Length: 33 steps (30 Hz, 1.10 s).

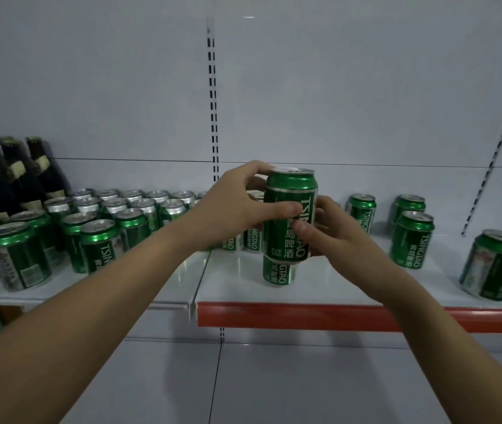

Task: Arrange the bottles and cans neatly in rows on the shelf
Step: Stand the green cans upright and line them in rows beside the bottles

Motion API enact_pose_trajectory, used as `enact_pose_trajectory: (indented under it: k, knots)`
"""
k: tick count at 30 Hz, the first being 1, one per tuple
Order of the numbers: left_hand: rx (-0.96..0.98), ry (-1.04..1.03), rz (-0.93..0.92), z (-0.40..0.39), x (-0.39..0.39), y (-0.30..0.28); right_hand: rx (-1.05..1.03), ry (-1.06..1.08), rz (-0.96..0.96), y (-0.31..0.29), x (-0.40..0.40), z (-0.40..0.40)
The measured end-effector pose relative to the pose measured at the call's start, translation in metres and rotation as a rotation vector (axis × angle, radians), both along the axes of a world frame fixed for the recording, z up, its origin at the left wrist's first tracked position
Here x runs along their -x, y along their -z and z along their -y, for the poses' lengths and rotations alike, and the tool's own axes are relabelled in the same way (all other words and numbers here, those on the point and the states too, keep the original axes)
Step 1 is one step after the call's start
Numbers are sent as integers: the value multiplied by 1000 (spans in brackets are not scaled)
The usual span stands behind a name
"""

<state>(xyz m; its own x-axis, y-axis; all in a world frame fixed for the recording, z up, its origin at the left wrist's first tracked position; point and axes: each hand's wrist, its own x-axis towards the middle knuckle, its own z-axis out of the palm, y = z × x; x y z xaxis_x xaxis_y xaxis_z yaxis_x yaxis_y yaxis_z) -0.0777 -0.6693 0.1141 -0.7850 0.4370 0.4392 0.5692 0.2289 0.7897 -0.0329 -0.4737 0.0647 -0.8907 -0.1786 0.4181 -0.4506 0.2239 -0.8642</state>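
Gripping one green can in both the left hand and right hand, the person should probably lower it upright, label forward, beside the packed rows.

Shop — retail display shelving. White metal shelf with a red price strip along its near edge; slotted upright in the plain back panel. Stock: many identical green beer cans massed in rows at left, dark bottles far left — loose cans at right.
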Motion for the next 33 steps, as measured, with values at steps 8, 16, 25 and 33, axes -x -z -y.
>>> enact_pose_trajectory:
  k: [8, 16, 25, 33]
  knots:
    - [29, -17, -31, -41, 38, -30, -154, 96, -74, -45, 40, -48]
    - [9, -73, 19, -105, 110, -44, -230, 107, -123, -75, 119, -101]
    - [147, -182, 1, -144, 176, -37, -146, 190, -175, -40, 202, -122]
    - [248, -149, 93, -157, 216, -20, -25, 251, -34, -6, 231, -128]
